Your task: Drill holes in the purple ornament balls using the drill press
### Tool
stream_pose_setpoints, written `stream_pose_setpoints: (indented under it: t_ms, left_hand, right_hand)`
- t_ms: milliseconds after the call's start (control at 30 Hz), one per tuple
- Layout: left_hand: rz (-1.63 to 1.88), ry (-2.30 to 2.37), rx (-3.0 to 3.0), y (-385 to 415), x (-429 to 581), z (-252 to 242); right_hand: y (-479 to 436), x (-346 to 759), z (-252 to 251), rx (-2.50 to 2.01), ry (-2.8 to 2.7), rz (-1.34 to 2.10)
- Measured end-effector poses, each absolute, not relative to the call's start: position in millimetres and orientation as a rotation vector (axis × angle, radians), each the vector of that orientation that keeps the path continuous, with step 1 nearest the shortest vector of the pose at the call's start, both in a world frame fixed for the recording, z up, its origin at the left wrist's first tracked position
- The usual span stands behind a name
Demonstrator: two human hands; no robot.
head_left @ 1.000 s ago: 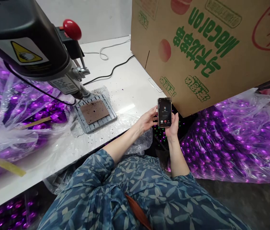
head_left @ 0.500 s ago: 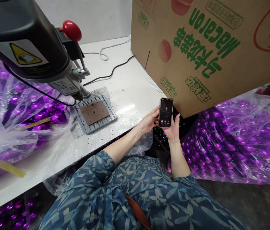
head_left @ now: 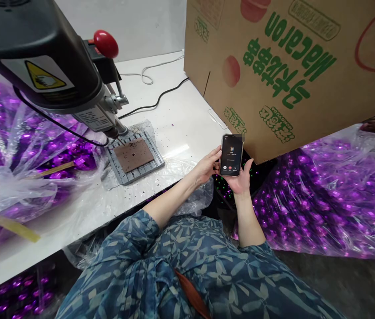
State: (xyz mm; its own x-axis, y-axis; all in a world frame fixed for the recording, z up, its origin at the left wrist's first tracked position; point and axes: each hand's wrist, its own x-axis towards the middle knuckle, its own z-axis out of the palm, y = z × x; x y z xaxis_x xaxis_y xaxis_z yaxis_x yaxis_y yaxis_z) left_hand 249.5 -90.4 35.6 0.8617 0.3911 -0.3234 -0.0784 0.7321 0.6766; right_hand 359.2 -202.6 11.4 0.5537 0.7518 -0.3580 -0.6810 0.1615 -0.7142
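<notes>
A smartphone (head_left: 231, 155) with a lit dark screen is held upright between both hands, over the gap by the table's right edge. My left hand (head_left: 209, 166) grips its left side, the fingers partly behind it. My right hand (head_left: 242, 179) supports it from below and the right, with the thumb stretched out away from the screen; its other fingers are hidden behind the phone. Small icons, one of them red, show low on the screen.
On the white table (head_left: 174, 119) stands a drill press (head_left: 57, 66) with a brown board (head_left: 133, 155) on its slotted base. A large cardboard box (head_left: 274, 75) is at the right. Bags of shiny purple balls (head_left: 320, 199) lie at both sides, and crumbs dot the tabletop.
The view has shifted slightly, so the drill press and box appear a little further right. The phone has tilted slightly within the hands; both still hold it.
</notes>
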Motion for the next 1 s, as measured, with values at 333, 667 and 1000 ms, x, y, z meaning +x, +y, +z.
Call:
stream_pose_setpoints:
  t_ms: [333, 667, 1000]
  left_hand:
    - [0.228, 0.532, 0.832, -86, 239, 54]
    - [0.288, 0.614, 1.059, -57, 195, 62]
    - [0.463, 0.174, 2.558, -153, 221, 66]
  right_hand:
    - [-214, 360, 19, -0.983, -0.087, 0.938]
    - [-234, 375, 49, -0.989, -0.105, 0.770]
    - [-212, 353, 48, -1.007, -0.105, 0.715]
